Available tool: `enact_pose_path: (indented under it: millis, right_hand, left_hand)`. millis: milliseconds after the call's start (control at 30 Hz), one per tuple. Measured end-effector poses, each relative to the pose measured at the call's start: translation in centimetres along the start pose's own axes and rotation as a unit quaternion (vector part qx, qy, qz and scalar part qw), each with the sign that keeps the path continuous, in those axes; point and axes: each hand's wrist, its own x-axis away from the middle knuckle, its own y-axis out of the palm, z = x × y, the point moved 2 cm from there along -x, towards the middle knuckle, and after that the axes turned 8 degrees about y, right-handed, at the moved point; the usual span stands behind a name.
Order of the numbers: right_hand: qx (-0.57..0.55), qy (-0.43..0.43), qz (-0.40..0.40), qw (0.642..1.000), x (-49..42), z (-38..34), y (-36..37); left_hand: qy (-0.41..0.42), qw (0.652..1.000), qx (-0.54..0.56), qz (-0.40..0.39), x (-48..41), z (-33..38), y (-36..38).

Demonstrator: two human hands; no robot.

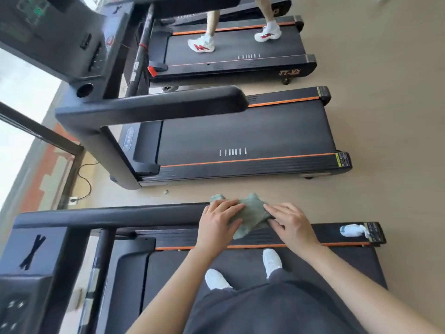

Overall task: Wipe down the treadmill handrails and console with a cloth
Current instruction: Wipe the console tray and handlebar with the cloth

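Under both my palms, at the free end of the long black padded handrail, lies the crumpled grey-green cloth. My left hand presses flat on the cloth's near side, fingers spread, and my right hand lies close beside it with the fingertips pinching a fold; the two are near together, both bearing on the cloth, neither closed round the rail itself. Judging from this position, wiping is under way on this one rail, at its end. I cannot tell from its surface how much of the rail running off past my left hand has been covered; no streak or damp line shows. Below and well to the left of my left forearm sits the black console panel with buttons, with nothing on it and no hand near, so I rate it as outstanding. The opposite handrail is out of view and cannot be assessed. Beyond my right hand, a white spray bottle lies on the black side rail.
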Motion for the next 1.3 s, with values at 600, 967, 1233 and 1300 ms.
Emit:
enact_pose_path:
  millis: [600, 967, 1233, 1300]
  right_hand:
    - [-0.293, 0.228, -0.113, 0.922, 0.9, 1.2, -0.2]
    - [-0.25, 0.283, -0.159, 0.912, -2.9, -0.1, -1.2]
    - [-0.164, 0.326, -0.239, 0.9, -5.3, -2.9, -1.4]
    - [-0.119, 0.331, -0.263, 0.898, -6.0, -3.6, -1.2]
  left_hand:
    - [0.06, 0.988, 0.0, -0.141, -5.8, 3.2, 2.4]
    - [-0.052, 0.906, 0.181, -0.379, -9.9, -1.8, 0.8]
    - [-0.047, 0.854, 0.266, -0.444, -9.3, -7.1, 1.5]
    - [-0.037, 0.841, 0.278, -0.462, -9.2, -8.1, 1.7]
